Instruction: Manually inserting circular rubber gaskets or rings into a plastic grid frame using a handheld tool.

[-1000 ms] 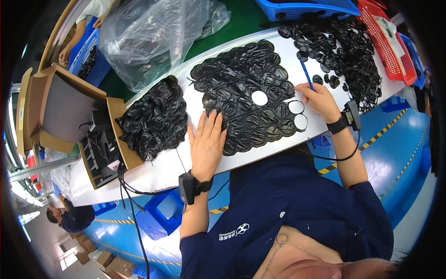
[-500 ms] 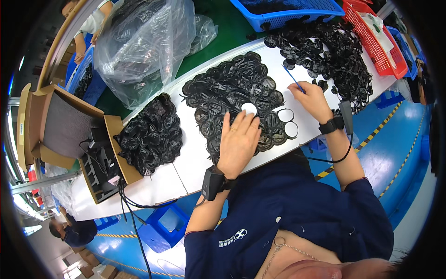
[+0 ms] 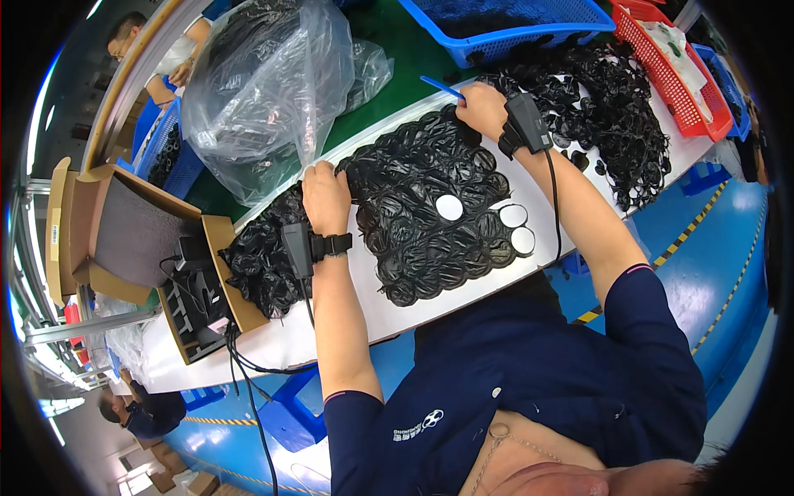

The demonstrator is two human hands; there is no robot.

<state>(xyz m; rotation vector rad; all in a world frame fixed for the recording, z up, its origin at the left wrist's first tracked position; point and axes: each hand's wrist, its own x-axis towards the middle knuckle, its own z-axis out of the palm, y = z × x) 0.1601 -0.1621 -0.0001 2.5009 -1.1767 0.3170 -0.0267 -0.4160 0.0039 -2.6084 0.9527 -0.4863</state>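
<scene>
My right hand (image 3: 484, 109) is closed round a slim blue stick-like tool (image 3: 442, 87), whose free end points left past the table's far edge. It is above the far right corner of a block of overlapping thin black round pieces (image 3: 422, 178). My left hand (image 3: 327, 198) has its fingers curled at the block's far left corner, beside a smaller black heap (image 3: 269, 256); anything in the fingertips is hidden. One white disc (image 3: 449, 207) lies on the block. Two black-rimmed white discs (image 3: 513, 217) lie at its right edge.
Loose black pieces (image 3: 612, 124) spread over the table's right end, near a blue basket (image 3: 513, 45) and a red basket (image 3: 674, 70). A clear plastic bag (image 3: 265, 99) stands beyond the far edge. At left is an open cardboard box (image 3: 223, 273) with cables. Cables trail from both wrist devices.
My left hand has moved from the white disc on the block to the far left corner. My right hand, still with the blue tool, has moved away and left.
</scene>
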